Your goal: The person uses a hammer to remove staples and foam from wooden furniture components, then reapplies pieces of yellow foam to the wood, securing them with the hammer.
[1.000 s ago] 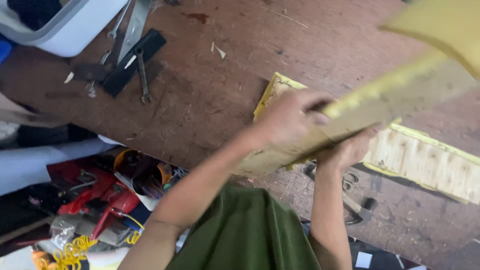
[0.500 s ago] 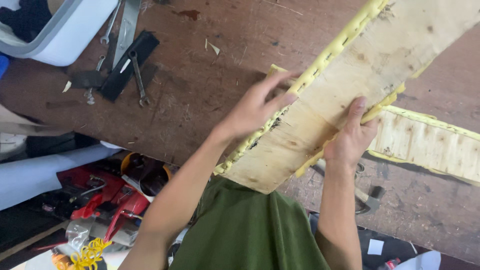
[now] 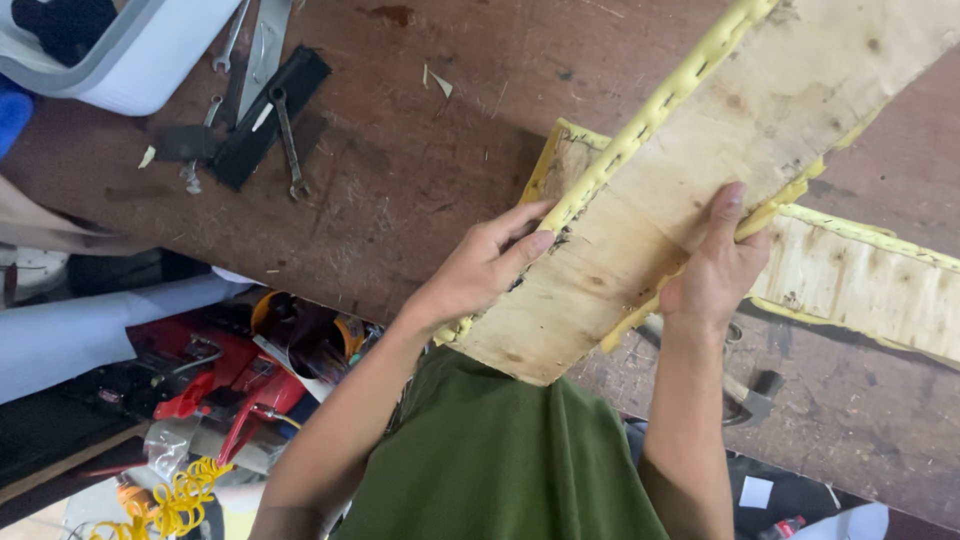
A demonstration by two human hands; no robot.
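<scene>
Brown and scuffed, the wooden workbench [image 3: 400,190] fills most of the view, strewn with chips and sawdust. Above it a long plywood board [image 3: 700,190] with yellow foam edging is held up in the air, slanting from the upper right down toward the person's green shirt [image 3: 500,470]. It looks stiff and fairly light for its length, rough-faced rather than slippery, and the long edges are the natural place to take hold, since the foam gives under the fingers. A second edged panel [image 3: 870,285] lies flat on the bench beneath it. At the upper left sits a white plastic tub [image 3: 140,60], and below the bench edge a red power tool [image 3: 210,375] lies among clutter. The left hand [image 3: 480,270] grips the board's left edge, fingers curled over the yellow strip and thumb spread across the face. The right hand [image 3: 715,275] clamps the opposite edge, fingers wrapped behind, thumb pressed on top. Smaller still, a black flat bar [image 3: 270,115] and a couple of wrenches [image 3: 285,140] rest near the tub; what may be a hammer [image 3: 750,395] shows under the board, partly hidden.
</scene>
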